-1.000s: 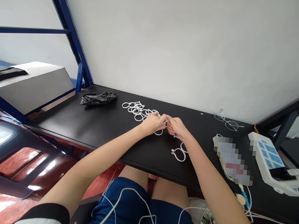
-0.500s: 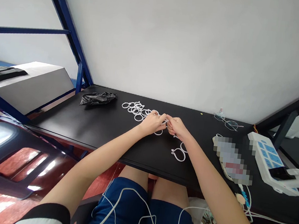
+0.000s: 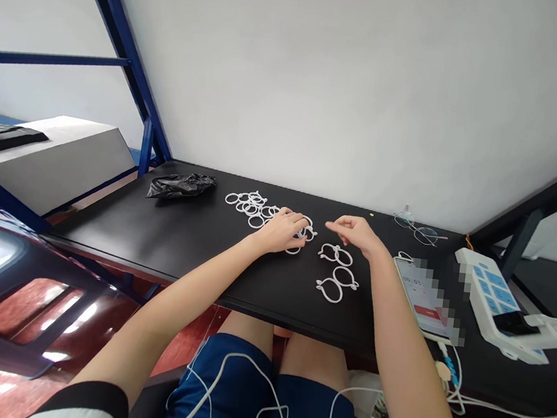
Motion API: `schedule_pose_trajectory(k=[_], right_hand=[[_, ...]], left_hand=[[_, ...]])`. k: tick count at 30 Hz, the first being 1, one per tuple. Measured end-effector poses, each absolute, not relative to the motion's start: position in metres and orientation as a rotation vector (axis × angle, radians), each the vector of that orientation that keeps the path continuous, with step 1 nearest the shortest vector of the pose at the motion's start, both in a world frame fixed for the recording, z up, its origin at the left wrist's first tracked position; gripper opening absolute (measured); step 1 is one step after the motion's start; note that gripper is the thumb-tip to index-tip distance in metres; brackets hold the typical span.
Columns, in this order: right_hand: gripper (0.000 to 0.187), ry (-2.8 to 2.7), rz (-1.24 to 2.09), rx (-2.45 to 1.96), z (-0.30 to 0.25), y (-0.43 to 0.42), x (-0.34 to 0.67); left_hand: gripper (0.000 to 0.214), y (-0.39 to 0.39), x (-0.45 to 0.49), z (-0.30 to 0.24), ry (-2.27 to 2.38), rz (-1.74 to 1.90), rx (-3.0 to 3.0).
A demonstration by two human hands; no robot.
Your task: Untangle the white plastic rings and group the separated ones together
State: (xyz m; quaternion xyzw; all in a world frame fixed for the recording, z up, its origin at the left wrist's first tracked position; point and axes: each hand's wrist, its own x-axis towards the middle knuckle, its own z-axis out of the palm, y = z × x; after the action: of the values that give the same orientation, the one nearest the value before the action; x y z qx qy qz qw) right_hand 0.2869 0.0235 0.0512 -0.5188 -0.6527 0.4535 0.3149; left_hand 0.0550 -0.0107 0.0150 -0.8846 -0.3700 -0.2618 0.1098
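My left hand [image 3: 283, 231] rests at the right end of a heap of white plastic curtain rings [image 3: 253, 207], fingers bent around a white ring [image 3: 310, 231] that shows past its fingertips. Part of the heap is hidden under this hand. To the right, my right hand [image 3: 353, 232] hangs over the desk, holding nothing, with its index finger stretched out and apart from the thumb. Below it lie several separate white rings [image 3: 344, 277], each with a small clip end, in a loose group near the desk's front.
A crumpled black plastic bag [image 3: 183, 186] lies at the left of the black desk [image 3: 194, 240]. On the right are eyeglasses [image 3: 414, 228], a phone [image 3: 426, 300] on a cable and a white power strip [image 3: 495, 294]. White cords cross my lap.
My right hand has drawn away from my left to the right and opened. The separate rings below it are now uncovered. My left hand has barely moved.
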Motion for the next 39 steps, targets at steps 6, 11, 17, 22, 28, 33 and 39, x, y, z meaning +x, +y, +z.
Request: schedule_pose_trajectory(k=[6, 11, 17, 22, 28, 33, 39], right_hand=[[0.035, -2.052, 1.362, -1.331, 0.0522, 0.0215, 0.2912], [0.034, -2.139, 1.363, -1.339, 0.0531, 0.0228, 0.2917], [0.023, -2.134, 1.387, -1.359, 0.0496, 0.0228, 0.2869], [0.017, -2.069, 1.302, -1.379, 0.0519, 0.0202, 0.2841], [0.01, -1.879, 1.18, -1.427, 0.0524, 0.0201, 0.2842], [0.021, -1.766, 1.151, -1.4, 0.0478, 0.0243, 0.2864], [0.022, -1.667, 1.086, -1.354, 0.0476, 0.0264, 0.2855]], left_hand=[[0.027, -0.0094, 0.0551, 0.0108, -1.087, -0.681, -2.57], [0.038, -0.0085, 0.0539, 0.0096, -1.125, -0.64, -2.578], [0.043, -0.0093, 0.0536, 0.0106, -1.136, -0.651, -2.586], [0.044, -0.0116, 0.0543, 0.0132, -1.145, -0.669, -2.581], [0.045, -0.0124, 0.0546, 0.0138, -1.138, -0.71, -2.582], [0.045, -0.0121, 0.0544, 0.0131, -1.127, -0.732, -2.574], [0.044, -0.0126, 0.0547, 0.0141, -1.148, -0.711, -2.58]])
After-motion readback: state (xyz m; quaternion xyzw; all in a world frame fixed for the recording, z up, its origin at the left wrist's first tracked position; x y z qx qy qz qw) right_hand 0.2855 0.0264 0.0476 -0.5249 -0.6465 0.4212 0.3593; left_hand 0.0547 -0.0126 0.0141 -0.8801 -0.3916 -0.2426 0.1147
